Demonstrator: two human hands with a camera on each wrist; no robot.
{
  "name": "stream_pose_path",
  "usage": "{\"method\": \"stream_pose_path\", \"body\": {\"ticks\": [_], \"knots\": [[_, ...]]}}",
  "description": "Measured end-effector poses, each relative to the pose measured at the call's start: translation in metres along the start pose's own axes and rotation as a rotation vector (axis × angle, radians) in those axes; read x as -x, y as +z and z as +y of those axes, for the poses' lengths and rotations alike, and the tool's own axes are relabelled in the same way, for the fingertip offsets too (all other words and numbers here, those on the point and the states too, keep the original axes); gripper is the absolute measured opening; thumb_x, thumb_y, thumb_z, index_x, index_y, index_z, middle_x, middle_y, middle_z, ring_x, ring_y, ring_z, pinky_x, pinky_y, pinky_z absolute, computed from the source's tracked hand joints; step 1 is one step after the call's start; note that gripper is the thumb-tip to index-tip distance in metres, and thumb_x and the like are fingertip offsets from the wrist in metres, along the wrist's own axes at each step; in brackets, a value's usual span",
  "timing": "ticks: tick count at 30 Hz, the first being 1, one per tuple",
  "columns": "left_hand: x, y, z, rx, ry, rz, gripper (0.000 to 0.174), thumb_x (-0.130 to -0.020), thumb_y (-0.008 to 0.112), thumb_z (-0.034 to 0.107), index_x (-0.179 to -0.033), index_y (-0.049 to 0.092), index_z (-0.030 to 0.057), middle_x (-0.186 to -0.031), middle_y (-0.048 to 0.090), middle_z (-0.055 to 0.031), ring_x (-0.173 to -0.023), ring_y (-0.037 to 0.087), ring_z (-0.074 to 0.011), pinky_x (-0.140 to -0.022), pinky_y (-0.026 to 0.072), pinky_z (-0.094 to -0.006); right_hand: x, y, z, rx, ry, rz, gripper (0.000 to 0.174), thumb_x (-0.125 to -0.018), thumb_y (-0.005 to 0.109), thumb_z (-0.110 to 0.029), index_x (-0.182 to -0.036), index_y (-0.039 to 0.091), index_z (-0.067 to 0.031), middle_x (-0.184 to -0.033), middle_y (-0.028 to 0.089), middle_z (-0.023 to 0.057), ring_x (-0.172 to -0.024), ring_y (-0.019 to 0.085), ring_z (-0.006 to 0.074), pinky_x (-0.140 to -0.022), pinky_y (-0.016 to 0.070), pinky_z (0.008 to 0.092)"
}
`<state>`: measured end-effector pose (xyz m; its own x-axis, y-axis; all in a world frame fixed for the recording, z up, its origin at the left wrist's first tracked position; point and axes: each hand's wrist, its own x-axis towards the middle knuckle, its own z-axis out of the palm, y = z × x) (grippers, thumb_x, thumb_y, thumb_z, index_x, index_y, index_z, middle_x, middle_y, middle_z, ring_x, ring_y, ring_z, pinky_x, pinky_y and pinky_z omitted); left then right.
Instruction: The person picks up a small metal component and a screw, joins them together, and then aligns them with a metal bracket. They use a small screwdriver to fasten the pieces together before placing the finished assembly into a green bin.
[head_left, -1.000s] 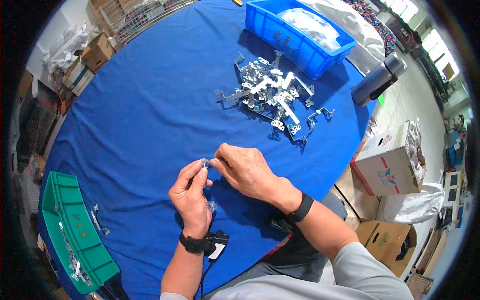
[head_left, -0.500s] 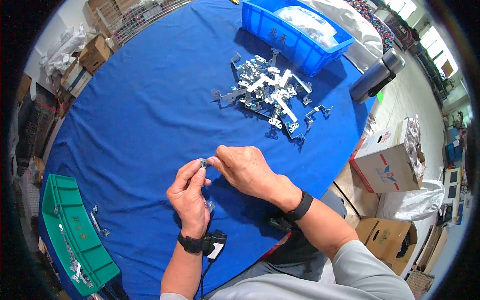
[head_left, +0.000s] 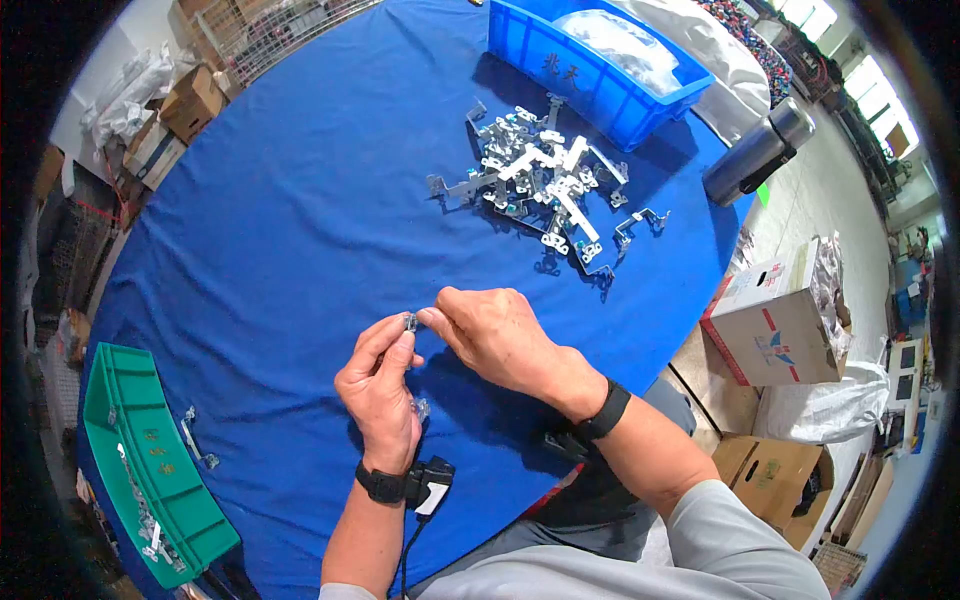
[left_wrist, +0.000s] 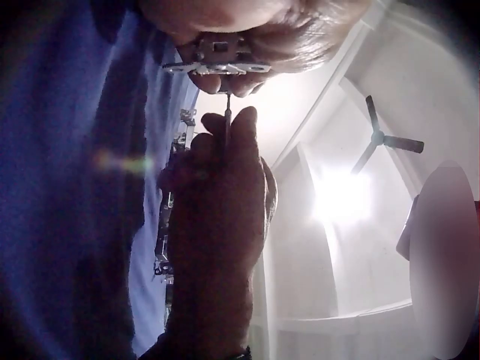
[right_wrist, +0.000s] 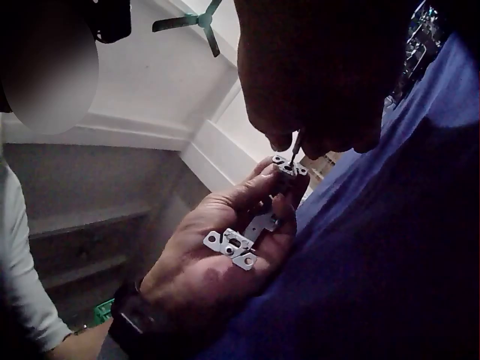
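Observation:
My left hand (head_left: 383, 400) holds a metal bracket (right_wrist: 260, 227) lengthwise, fingers and thumb gripping its far end. In the right wrist view its near end plate (right_wrist: 231, 249), with holes, lies over the palm. From the other side, my right hand (head_left: 505, 342) pinches a thin metal rod (left_wrist: 228, 112) between thumb and fingers. The rod's tip meets the small plate at the bracket's far end (right_wrist: 289, 166); whether it is a pin or a tool I cannot tell. Both hands are held over the blue cloth, fingertips nearly together.
A pile of similar metal brackets (head_left: 545, 180) lies ahead on the blue tablecloth (head_left: 270, 220). Behind it stands a blue crate (head_left: 600, 85) with a plastic bag, and a steel flask (head_left: 755, 160) is at right. At left sit a green bin (head_left: 160, 450) with brackets and one loose bracket (head_left: 197, 440).
Both hands keep the same hold on the bracket and the rod. Only small shifts of the fingers and of the head view show.

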<state>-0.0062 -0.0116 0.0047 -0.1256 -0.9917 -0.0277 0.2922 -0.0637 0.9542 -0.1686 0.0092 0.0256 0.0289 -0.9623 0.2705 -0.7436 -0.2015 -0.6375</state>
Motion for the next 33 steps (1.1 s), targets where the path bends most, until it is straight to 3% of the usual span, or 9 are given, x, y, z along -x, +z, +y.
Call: {"method": "stream_pose_path", "body": {"ticks": [6, 7, 9, 13, 14, 22, 26, 31, 33], "knots": [[-0.002, -0.002, -0.003, -0.026, -0.058, 0.05, 0.018, -0.088, 0.065, -0.006, -0.105, 0.072, -0.004, -0.11, 0.068, -0.0117, -0.086, 0.065, -0.0126, -0.065, 0.0547, -0.0236, -0.001, 0.006, 0.001, -0.125, -0.061, 0.11, 0.024, -0.094, 0.062, -0.023, -0.087, 0.049, -0.0034, -0.068, 0.06, 0.0187, -0.066, 0.063, 0.0408, -0.053, 0.0483, 0.0488], [-0.002, -0.002, -0.008, -0.098, -0.025, 0.071, 0.021, -0.089, 0.066, 0.0, -0.109, 0.071, 0.0015, -0.097, 0.072, -0.0053, -0.065, 0.062, -0.0071, -0.05, 0.0437, -0.0156, 0.0, 0.008, 0.002, -0.116, -0.024, 0.091, 0.02, -0.093, 0.064, -0.018, -0.086, 0.053, -0.0033, -0.071, 0.061, 0.0171, -0.067, 0.062, 0.0394, -0.055, 0.0465, 0.0463], [-0.001, 0.001, -0.005, -0.108, -0.014, 0.072, 0.02, -0.089, 0.066, 0.001, -0.109, 0.071, 0.0015, -0.097, 0.072, -0.0046, -0.066, 0.062, -0.0068, -0.048, 0.0419, -0.0155, 0.001, 0.008, 0.004, -0.045, -0.048, 0.095, 0.022, -0.094, 0.062, -0.019, -0.082, 0.051, -0.0043, -0.068, 0.059, 0.0164, -0.066, 0.061, 0.0392, -0.054, 0.0459, 0.0472], [0.0, 0.0, 0.002, -0.084, -0.071, 0.075, 0.019, -0.089, 0.063, -0.006, -0.106, 0.071, -0.0033, -0.108, 0.069, -0.0106, -0.082, 0.064, -0.0102, -0.063, 0.0532, -0.0211, 0.001, 0.011, 0.001, -0.117, -0.019, 0.119, 0.022, -0.095, 0.06, -0.02, -0.084, 0.049, -0.004, -0.068, 0.059, 0.0155, -0.066, 0.061, 0.0384, -0.054, 0.046, 0.0472], [-0.001, 0.0, -0.002, -0.083, -0.027, 0.087, 0.021, -0.091, 0.064, 0.001, -0.111, 0.07, -0.0008, -0.097, 0.072, -0.006, -0.067, 0.06, -0.0063, -0.054, 0.0451, -0.0159, 0.001, 0.011, 0.001, -0.111, -0.011, 0.125, 0.022, -0.095, 0.06, -0.02, -0.084, 0.049, -0.004, -0.068, 0.059, 0.0155, -0.066, 0.061, 0.0384, -0.054, 0.046, 0.0472], [0.0, -0.001, -0.001, -0.065, -0.046, 0.046, 0.02, -0.091, 0.061, -0.005, -0.11, 0.069, -0.0038, -0.108, 0.069, -0.0091, -0.08, 0.063, -0.0087, -0.064, 0.0521, -0.0215, 0.0, 0.002, -0.001, 0.002, 0.034, -0.035, 0.022, -0.095, 0.061, -0.021, -0.089, 0.049, -0.0026, -0.074, 0.062, 0.0158, -0.068, 0.062, 0.0385, -0.054, 0.0456, 0.0476], [-0.002, -0.003, -0.004, -0.123, -0.03, 0.093, 0.021, -0.092, 0.064, 0.002, -0.113, 0.069, 0.0003, -0.097, 0.072, -0.0046, -0.067, 0.059, -0.0044, -0.053, 0.0436, -0.0157, 0.001, 0.007, -0.001, -0.166, -0.058, 0.163, 0.024, -0.095, 0.06, -0.022, -0.086, 0.048, -0.0028, -0.07, 0.06, 0.0162, -0.065, 0.061, 0.039, -0.053, 0.0449, 0.0481], [-0.002, -0.005, -0.006, -0.131, -0.031, 0.084, 0.021, -0.092, 0.064, 0.003, -0.113, 0.069, 0.001, -0.094, 0.072, -0.0031, -0.065, 0.058, -0.0036, -0.048, 0.039, -0.0145, 0.001, 0.001, 0.0, -0.024, 0.024, -0.035, 0.022, -0.095, 0.059, -0.021, -0.09, 0.05, -0.0017, -0.073, 0.062, 0.0166, -0.067, 0.063, 0.0402, -0.055, 0.046, 0.0493], [-0.001, -0.006, -0.003, -0.116, -0.065, 0.041, 0.02, -0.092, 0.062, -0.002, -0.111, 0.069, -0.0033, -0.106, 0.069, -0.008, -0.081, 0.062, -0.0083, -0.064, 0.0508, -0.0216, 0.002, 0.003, 0.0, -0.083, -0.009, 0.038, 0.023, -0.095, 0.059, -0.021, -0.088, 0.05, -0.0018, -0.072, 0.062, 0.0166, -0.066, 0.063, 0.0398, -0.054, 0.0459, 0.0489]]}}
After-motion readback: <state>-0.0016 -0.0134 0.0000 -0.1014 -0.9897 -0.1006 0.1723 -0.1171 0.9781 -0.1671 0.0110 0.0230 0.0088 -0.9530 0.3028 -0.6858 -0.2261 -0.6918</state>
